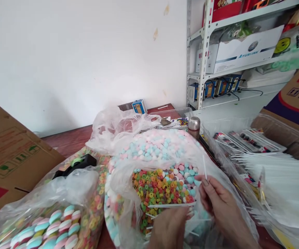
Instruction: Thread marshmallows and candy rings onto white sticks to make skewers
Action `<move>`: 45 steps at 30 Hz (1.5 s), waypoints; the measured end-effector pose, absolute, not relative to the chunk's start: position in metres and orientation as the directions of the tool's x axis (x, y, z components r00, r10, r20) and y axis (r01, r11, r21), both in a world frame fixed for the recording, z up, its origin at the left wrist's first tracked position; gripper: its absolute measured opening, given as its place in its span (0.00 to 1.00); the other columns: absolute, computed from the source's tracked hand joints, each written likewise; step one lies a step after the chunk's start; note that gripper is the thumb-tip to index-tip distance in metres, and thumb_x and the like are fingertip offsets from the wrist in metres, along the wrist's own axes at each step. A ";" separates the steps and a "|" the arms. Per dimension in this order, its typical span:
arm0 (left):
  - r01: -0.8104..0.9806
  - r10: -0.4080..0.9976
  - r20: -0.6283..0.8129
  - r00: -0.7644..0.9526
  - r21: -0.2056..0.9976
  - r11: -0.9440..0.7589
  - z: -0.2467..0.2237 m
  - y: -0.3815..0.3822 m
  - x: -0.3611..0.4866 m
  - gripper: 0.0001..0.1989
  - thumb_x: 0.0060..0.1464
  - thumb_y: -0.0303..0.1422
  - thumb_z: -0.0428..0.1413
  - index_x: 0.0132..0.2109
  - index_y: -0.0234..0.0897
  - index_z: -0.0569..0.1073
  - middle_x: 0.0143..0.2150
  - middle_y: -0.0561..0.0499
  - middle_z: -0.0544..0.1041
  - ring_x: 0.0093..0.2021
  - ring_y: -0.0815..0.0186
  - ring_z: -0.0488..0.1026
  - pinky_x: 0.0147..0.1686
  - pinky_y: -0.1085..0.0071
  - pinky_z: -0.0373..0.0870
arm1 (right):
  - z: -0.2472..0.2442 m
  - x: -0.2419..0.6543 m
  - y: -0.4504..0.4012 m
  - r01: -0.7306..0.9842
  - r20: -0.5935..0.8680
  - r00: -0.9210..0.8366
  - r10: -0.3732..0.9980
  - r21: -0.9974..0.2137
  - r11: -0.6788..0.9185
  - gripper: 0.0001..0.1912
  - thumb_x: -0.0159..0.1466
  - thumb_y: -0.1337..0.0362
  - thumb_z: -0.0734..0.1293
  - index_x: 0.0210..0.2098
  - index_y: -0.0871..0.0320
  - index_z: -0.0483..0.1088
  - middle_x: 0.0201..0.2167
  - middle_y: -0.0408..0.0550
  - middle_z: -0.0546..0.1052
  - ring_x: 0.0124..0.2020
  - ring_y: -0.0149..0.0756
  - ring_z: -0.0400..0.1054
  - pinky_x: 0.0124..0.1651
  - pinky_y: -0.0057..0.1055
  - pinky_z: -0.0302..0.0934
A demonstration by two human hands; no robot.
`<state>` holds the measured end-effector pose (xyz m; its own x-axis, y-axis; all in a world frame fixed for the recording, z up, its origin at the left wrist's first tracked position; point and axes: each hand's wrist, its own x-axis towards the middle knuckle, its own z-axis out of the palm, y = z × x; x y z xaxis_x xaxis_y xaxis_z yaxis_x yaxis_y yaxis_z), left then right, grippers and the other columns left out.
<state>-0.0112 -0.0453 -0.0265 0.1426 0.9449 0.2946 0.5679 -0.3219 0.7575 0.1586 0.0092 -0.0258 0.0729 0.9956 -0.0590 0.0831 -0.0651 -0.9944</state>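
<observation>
My right hand (217, 200) pinches a thin white stick (205, 166) between thumb and fingertips, its end pointing up. My left hand (169, 226) is curled, its back towards me and slightly blurred. Thin white sticks (171, 205) run along its upper edge and poke out on both sides; its fingers are mostly hidden. Both hands are over an opened clear plastic bag (120, 183). Inside lie small ring-shaped candies (157, 186) in green, yellow, orange and red. Beside them are pink, blue and white round candies (186, 173), close to my right fingertips.
At lower left is a bag of striped twisted marshmallows (56, 224), with a black tool (76, 164) behind it. A clear bin (217, 155) on the right holds white sticks and packets. Cardboard boxes (14, 152) flank both sides. Behind stand a metal-capped jar (194, 126) and shelving (205, 52).
</observation>
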 end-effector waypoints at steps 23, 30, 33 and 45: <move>0.678 0.973 0.135 0.187 0.699 -0.228 -0.036 0.078 0.022 0.10 0.52 0.23 0.54 0.41 0.37 0.74 0.44 0.44 0.78 0.48 0.55 0.71 0.51 0.57 0.66 | -0.055 0.157 0.056 0.743 0.046 -0.046 0.998 -0.666 0.064 0.12 0.65 0.70 0.57 0.43 0.56 0.70 0.43 0.53 0.77 0.41 0.42 0.74 0.41 0.33 0.64; 0.226 0.991 -0.059 0.119 0.974 0.031 -0.033 0.058 0.016 0.15 0.58 0.40 0.55 0.45 0.31 0.75 0.32 0.47 0.79 0.30 0.64 0.76 0.30 0.69 0.74 | -0.043 0.174 0.029 0.247 0.095 -0.059 0.994 -0.963 0.106 0.12 0.65 0.50 0.63 0.42 0.50 0.68 0.36 0.44 0.79 0.36 0.39 0.75 0.40 0.30 0.69; -0.122 0.974 -0.205 0.097 0.969 0.216 -0.030 0.047 0.016 0.19 0.49 0.43 0.65 0.41 0.31 0.79 0.33 0.46 0.80 0.32 0.64 0.77 0.35 0.68 0.75 | -0.038 0.169 0.021 0.258 0.114 -0.045 0.992 -0.958 0.122 0.12 0.65 0.50 0.64 0.41 0.50 0.70 0.35 0.45 0.79 0.36 0.40 0.74 0.42 0.30 0.69; -0.409 0.961 -0.258 0.101 0.870 0.276 -0.017 0.029 0.019 0.20 0.46 0.41 0.68 0.44 0.34 0.83 0.37 0.44 0.84 0.38 0.59 0.79 0.46 0.60 0.75 | -0.040 0.161 0.023 0.400 0.410 -0.098 0.907 -0.818 0.413 0.09 0.67 0.64 0.63 0.45 0.50 0.72 0.44 0.45 0.75 0.48 0.38 0.69 0.51 0.31 0.63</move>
<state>0.0192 0.0291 -0.0168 0.1007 0.9609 -0.2580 -0.4091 0.2764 0.8696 0.1611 0.0228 -0.0399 -0.0978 0.9066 0.4104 0.3996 0.4135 -0.8181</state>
